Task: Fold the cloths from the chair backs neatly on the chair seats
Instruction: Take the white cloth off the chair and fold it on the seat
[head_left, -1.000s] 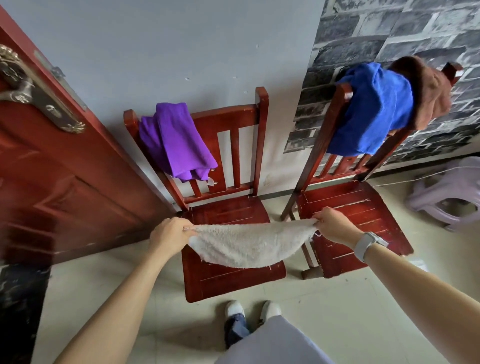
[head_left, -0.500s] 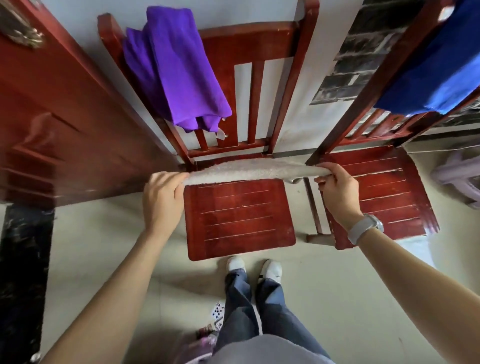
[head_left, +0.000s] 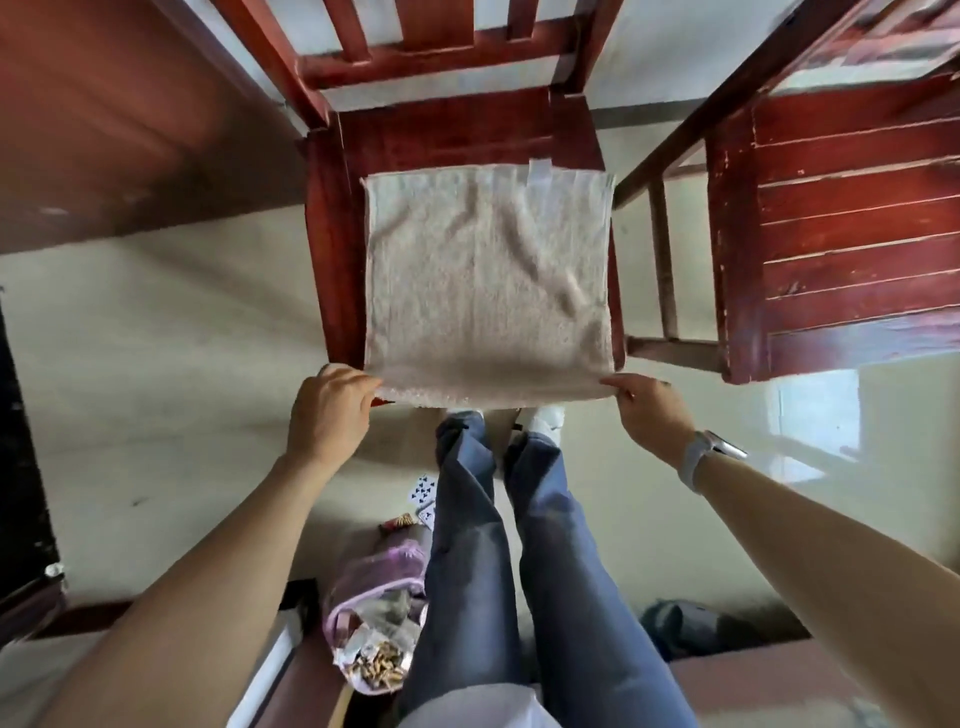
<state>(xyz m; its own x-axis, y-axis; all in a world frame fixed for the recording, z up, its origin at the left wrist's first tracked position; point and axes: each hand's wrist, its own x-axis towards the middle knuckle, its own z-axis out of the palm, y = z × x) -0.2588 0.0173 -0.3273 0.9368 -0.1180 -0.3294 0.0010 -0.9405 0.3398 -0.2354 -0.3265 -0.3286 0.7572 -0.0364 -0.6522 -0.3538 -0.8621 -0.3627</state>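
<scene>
Head view, left hand (head_left: 332, 410), right hand (head_left: 649, 410) pinching towel (head_left: 485, 275)

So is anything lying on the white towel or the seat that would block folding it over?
Nothing visible does. The white towel lies spread on the left chair seat, its top bare; the left hand and right hand pinch its near corners.

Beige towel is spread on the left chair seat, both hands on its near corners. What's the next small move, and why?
Probably lift the near edge and carry it to the far edge, folding in half. The towel lies flat and single-layered on the seat, and the left hand and right hand each pinch a near corner already.
</scene>
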